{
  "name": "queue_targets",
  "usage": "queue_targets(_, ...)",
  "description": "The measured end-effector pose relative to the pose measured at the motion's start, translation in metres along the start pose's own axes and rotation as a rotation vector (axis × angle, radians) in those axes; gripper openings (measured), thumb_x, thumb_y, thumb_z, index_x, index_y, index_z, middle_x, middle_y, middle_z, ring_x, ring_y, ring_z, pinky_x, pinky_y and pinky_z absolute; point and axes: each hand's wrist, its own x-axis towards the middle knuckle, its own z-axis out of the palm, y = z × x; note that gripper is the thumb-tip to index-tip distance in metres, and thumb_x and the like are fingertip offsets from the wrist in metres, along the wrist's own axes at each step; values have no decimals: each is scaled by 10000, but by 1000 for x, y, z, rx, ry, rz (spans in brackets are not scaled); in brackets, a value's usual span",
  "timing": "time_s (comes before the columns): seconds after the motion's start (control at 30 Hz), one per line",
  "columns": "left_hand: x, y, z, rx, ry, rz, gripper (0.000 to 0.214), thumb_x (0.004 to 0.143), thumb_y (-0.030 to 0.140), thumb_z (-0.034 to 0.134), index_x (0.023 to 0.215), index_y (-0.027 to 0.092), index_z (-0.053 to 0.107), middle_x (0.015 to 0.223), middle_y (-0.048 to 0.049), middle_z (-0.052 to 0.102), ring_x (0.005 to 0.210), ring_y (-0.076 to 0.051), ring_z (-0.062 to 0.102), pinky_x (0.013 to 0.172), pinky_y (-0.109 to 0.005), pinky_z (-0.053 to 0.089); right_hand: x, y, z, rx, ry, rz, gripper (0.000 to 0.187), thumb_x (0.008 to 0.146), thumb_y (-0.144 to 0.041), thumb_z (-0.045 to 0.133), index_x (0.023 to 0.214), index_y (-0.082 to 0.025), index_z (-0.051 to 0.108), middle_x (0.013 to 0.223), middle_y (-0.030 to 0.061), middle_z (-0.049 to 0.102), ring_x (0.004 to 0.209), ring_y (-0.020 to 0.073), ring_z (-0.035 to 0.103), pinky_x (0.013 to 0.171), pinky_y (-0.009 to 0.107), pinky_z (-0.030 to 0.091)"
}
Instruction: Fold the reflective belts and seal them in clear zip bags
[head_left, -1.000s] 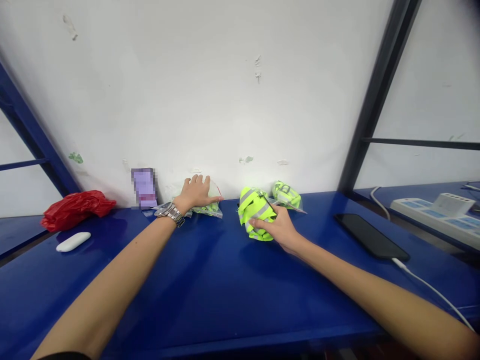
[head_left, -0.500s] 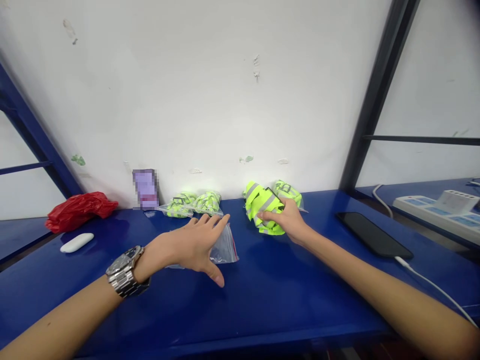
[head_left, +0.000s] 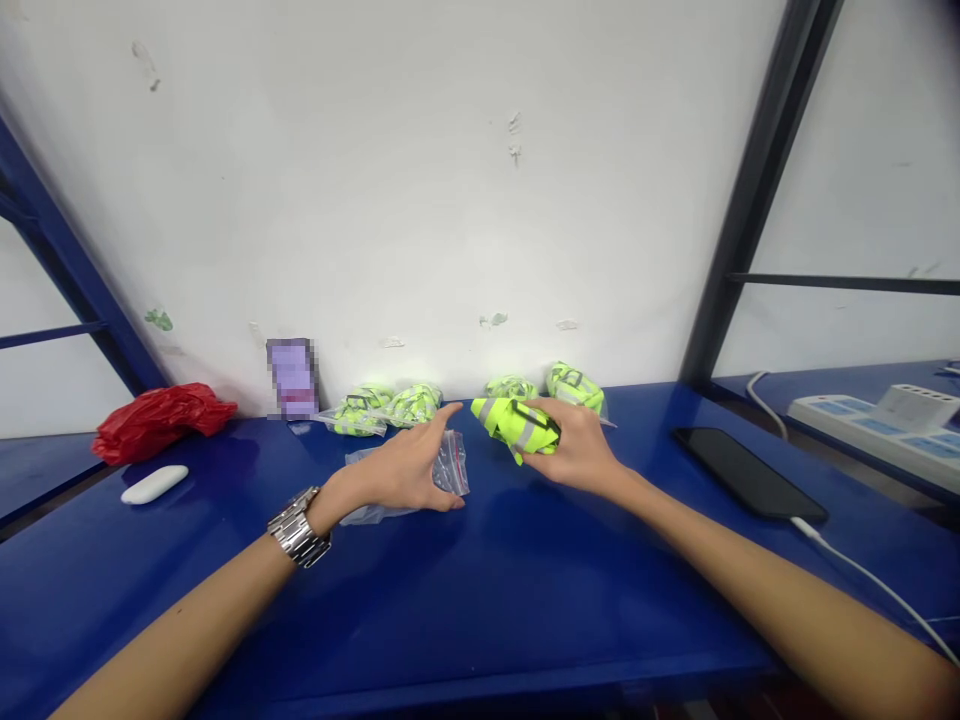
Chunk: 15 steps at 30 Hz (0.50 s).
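My right hand (head_left: 574, 450) grips a folded neon-yellow reflective vest (head_left: 517, 428) with grey stripes, holding it just above the blue bench (head_left: 480, 600). My left hand (head_left: 397, 472) is on a clear zip bag (head_left: 452, 465) with a red seal line, thumb and fingers around it, and part of the bag is hidden under the palm. Several neon-yellow bundles in clear bags lie along the wall: two left of centre (head_left: 360, 412) and two more behind the held vest (head_left: 575, 388).
A red plastic bag (head_left: 161, 423) and a white oval object (head_left: 154, 484) lie at the left. A pixelated purple item (head_left: 292, 378) leans on the wall. At the right are a black smartphone (head_left: 750, 473) with a white cable and a power strip (head_left: 874, 425) on a lower shelf.
My right hand has lifted the vest and folded it tighter, uncovering a bagged bundle behind it. My left hand has moved forward and closed around the clear bag, which shifted toward the wall.
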Motion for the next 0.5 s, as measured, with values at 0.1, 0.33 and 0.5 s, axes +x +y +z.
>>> queue_targets(0.1,-7,2,-5,23,98,15,1192,629,569,740,1509,248,3,1385,-192,467,1233,-407,475,963,-487,382,-5,1,1,-88,-73,-165,544,624,-238,659,1163,-173,637,1160,123,669,1012,323,636,820,409,500)
queue_targets(0.33,-11,5,-1,230,246,171,1233,616,592,747,1500,211,-23,1487,-195,317,1292,-413,385,1059,-532,274,-4,-13,1,-89,-180,-120,512,615,-231,669,1124,-178,662,1110,122,690,963,341,647,789,413,502)
queue_targets(0.5,-11,2,7,362,292,224,1180,650,581,727,1489,186,-2,1482,-215,303,1236,-414,422,1022,-546,310,10,-20,-17,485,-275,388,278,563,-278,750,799,-137,702,765,89,718,689,277,667,624,365,523)
